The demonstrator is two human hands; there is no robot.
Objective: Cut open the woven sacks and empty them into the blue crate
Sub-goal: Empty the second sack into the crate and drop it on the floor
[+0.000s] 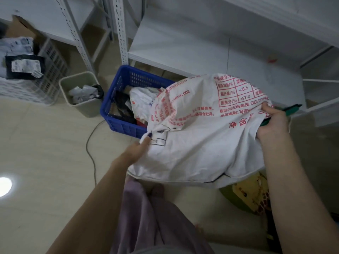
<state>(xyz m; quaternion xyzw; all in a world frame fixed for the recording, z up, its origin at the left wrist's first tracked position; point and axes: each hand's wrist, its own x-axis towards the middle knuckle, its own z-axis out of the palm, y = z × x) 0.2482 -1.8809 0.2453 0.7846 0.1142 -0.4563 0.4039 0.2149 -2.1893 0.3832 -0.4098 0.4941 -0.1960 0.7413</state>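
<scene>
Now the woven sack [201, 140] hangs slumped over the near right corner of the blue crate [114, 99], its mouth hidden. The left hand [134, 151] pinches a sack corner just beside the crate's near wall. The right hand [273, 123], farther right of the crate, grips the sack's edge together with a green-handled tool [289, 109]. Lifting both gripped ends above the crate rim should tip the contents in.

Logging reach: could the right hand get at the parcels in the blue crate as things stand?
Probably not: the right hand grips the sack and a green tool, and the sack drapes between it and the blue crate.
</scene>
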